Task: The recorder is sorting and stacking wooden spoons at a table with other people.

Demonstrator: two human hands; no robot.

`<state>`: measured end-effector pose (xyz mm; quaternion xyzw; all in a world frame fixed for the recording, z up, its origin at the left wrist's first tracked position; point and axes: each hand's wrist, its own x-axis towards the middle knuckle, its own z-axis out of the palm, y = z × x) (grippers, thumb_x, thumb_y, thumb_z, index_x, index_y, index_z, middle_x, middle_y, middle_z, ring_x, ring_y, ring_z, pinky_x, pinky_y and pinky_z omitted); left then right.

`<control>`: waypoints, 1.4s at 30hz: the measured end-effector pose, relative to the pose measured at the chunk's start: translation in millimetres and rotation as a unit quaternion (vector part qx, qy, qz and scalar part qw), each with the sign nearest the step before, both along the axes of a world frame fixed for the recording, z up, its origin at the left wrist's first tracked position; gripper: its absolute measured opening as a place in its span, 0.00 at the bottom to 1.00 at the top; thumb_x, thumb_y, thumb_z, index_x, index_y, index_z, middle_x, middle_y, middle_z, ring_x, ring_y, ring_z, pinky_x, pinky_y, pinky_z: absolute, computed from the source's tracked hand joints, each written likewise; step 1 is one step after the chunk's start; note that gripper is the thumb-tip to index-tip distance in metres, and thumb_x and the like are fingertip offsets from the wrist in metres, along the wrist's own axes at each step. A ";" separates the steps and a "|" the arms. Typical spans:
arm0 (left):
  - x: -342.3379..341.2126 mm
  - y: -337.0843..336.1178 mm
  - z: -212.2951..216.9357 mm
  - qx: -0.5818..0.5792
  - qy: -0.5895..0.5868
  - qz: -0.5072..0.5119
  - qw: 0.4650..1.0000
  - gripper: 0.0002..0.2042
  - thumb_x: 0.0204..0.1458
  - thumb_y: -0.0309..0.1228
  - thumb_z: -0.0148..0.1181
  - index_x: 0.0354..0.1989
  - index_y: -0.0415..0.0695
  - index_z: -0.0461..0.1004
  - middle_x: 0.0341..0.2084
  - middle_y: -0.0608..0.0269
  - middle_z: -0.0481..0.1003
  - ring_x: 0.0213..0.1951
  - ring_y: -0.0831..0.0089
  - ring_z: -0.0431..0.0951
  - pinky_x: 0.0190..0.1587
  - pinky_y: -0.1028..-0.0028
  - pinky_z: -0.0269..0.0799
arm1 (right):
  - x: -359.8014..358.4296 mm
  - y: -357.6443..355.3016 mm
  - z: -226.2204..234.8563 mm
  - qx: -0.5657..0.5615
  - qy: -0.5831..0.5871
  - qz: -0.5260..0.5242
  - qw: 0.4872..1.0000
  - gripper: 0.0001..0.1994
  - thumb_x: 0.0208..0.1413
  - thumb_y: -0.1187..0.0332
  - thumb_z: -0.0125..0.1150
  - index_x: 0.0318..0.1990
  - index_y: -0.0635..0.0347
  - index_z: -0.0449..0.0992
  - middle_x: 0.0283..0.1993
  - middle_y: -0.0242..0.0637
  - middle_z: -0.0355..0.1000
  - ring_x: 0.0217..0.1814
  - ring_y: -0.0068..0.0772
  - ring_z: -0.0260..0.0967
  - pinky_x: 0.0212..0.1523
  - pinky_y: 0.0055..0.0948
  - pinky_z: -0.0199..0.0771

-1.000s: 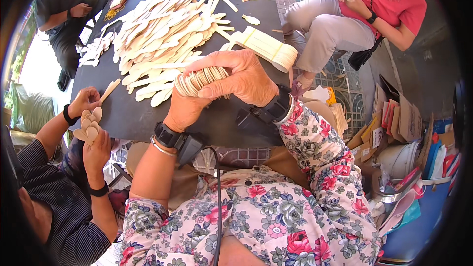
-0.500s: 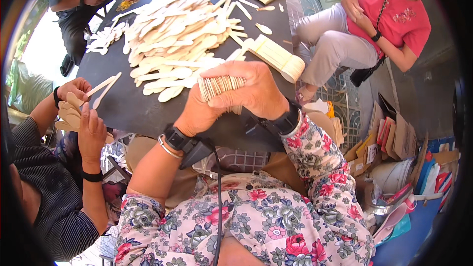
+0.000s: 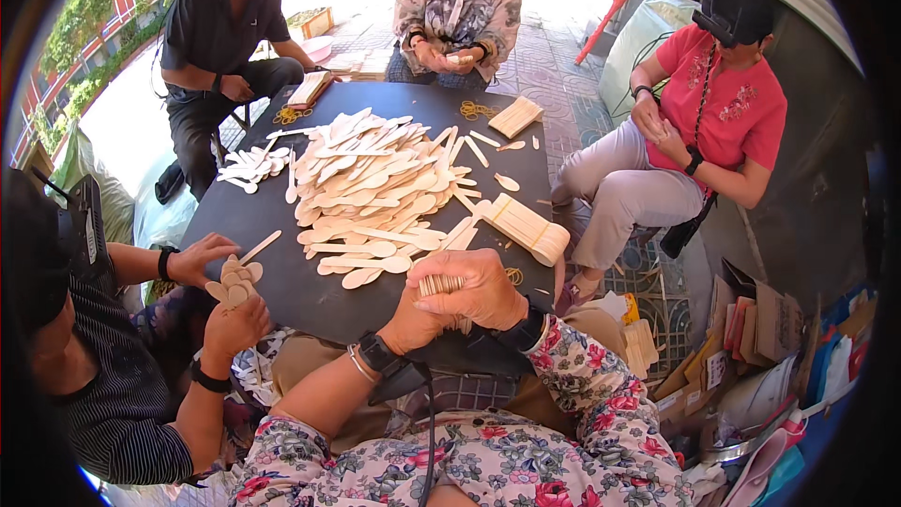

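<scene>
Both my hands are closed around a bundle of wooden spoons (image 3: 441,285), just above the near edge of the dark table. My left hand (image 3: 413,321) wraps the bundle from below and the left. My right hand (image 3: 486,284) lies over its top and right side, fingers curled across it. Stacked edges of the spoons show between the hands; the rest of the bundle is hidden by my palms. Beyond them a large heap of loose wooden spoons (image 3: 375,190) covers the middle of the table (image 3: 282,291). Beside my right hand lies a neat stack of spoons (image 3: 526,229).
Rubber bands (image 3: 477,110) and another spoon stack (image 3: 516,117) lie at the far edge. On my left a co-worker's hand (image 3: 236,324) holds several spoons. Other people sit around the table, one in a red shirt (image 3: 718,103). Cardboard pieces (image 3: 765,319) stand at the right.
The view has tilted up, showing more of the far side and the people there. My hands still grip the bundle. The co-worker on the left has shifted their hands and spoons.
</scene>
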<state>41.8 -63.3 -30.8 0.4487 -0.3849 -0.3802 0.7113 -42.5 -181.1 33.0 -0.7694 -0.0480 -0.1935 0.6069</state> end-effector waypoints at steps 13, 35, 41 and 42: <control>21.8 4.9 -5.4 0.039 -0.133 -0.136 0.981 0.21 0.49 0.26 0.66 0.53 0.41 0.70 0.49 0.62 0.71 0.52 0.69 0.70 0.56 0.70 0.66 | -1.1 13.6 12.1 -0.047 -0.014 -0.057 0.997 0.09 0.43 0.74 0.71 0.33 0.62 0.80 0.33 0.35 0.77 0.35 0.23 0.74 0.37 0.21 0.72; 8.8 22.6 19.2 0.091 -0.049 -0.069 0.992 0.14 0.53 0.23 0.61 0.48 0.40 0.70 0.40 0.63 0.75 0.42 0.74 0.76 0.42 0.72 0.75 | 9.0 5.0 7.4 0.001 0.026 0.042 0.999 0.13 0.49 0.68 0.69 0.41 0.63 0.79 0.39 0.35 0.78 0.40 0.25 0.74 0.45 0.23 0.72; 15.3 27.0 21.4 0.101 0.115 0.008 0.988 0.11 0.53 0.27 0.61 0.42 0.38 0.72 0.29 0.58 0.76 0.33 0.69 0.78 0.37 0.69 0.76 | 13.0 -46.7 -2.1 0.086 0.006 -0.159 0.984 0.17 0.62 0.61 0.55 0.46 0.70 0.76 0.39 0.34 0.76 0.43 0.22 0.73 0.42 0.22 0.71; 19.6 26.7 23.1 0.119 0.134 0.051 0.983 0.11 0.53 0.27 0.61 0.43 0.38 0.71 0.29 0.57 0.75 0.33 0.67 0.78 0.36 0.68 0.76 | 14.1 -62.5 -11.8 0.019 0.036 -0.234 0.971 0.17 0.60 0.60 0.56 0.44 0.68 0.77 0.34 0.35 0.77 0.38 0.24 0.74 0.38 0.23 0.71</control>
